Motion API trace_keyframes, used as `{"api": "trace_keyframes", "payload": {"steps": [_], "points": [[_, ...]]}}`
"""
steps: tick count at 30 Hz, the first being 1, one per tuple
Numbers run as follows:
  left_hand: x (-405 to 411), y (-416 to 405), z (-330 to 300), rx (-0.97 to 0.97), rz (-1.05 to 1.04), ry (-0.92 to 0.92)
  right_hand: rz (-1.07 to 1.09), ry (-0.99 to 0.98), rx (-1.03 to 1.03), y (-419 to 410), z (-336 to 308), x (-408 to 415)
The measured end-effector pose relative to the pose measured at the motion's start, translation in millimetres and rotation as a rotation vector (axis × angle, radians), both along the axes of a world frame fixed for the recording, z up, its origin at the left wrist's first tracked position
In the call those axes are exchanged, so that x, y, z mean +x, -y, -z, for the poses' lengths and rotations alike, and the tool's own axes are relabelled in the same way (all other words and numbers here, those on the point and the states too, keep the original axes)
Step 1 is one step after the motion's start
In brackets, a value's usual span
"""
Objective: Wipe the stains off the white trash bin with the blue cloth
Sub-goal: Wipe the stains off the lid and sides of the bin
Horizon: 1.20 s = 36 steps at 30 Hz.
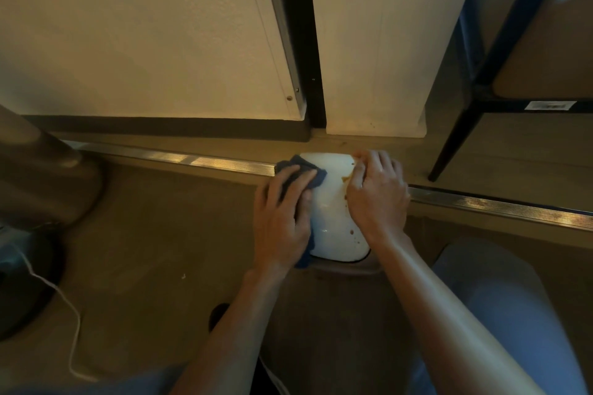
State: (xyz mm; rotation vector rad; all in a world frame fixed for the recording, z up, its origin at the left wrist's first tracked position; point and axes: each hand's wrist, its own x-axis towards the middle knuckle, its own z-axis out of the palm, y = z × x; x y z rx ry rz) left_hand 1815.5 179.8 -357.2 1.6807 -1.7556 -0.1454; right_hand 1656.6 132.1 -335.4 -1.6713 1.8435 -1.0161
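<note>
The white trash bin (pixel 333 202) stands on the floor below me, its top facing the camera, with brown stains along its right side. My left hand (pixel 282 218) presses the blue cloth (pixel 317 177) flat against the bin's left side; the cloth sticks out beyond my fingertips and below my palm. My right hand (pixel 377 192) lies over the bin's right edge with its fingers curled round the far corner, covering part of the stains.
A metal floor strip (pixel 224 165) runs behind the bin. White panels (pixel 160 42) rise behind it. A black chair leg (pixel 449 151) stands at the right. A dark lamp base (pixel 29 282) and a white cord (pixel 75 330) lie at the left.
</note>
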Motion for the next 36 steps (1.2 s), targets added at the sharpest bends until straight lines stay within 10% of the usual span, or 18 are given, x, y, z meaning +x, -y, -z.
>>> {"api": "trace_keyframes", "payload": {"steps": [7, 10, 17, 23, 29, 36], "points": [[6, 72, -25, 0.376, -0.017, -0.300, 0.005, -0.016, 0.010, 2, 3, 1], [-12, 100, -43, 0.535, 0.000, -0.087, 0.009, -0.026, 0.006, 2, 4, 3], [-10, 37, -22, 0.129, 0.136, 0.074, 0.021, -0.022, 0.003, 3, 4, 3], [-4, 72, -25, 0.364, -0.059, -0.238, 0.027, -0.027, 0.007, 3, 3, 3], [-23, 79, -35, 0.282, 0.050, 0.098, 0.038, -0.051, 0.004, 3, 5, 4], [8, 57, -24, 0.249, 0.154, -0.019, 0.058, -0.048, -0.026, 3, 5, 6]]}}
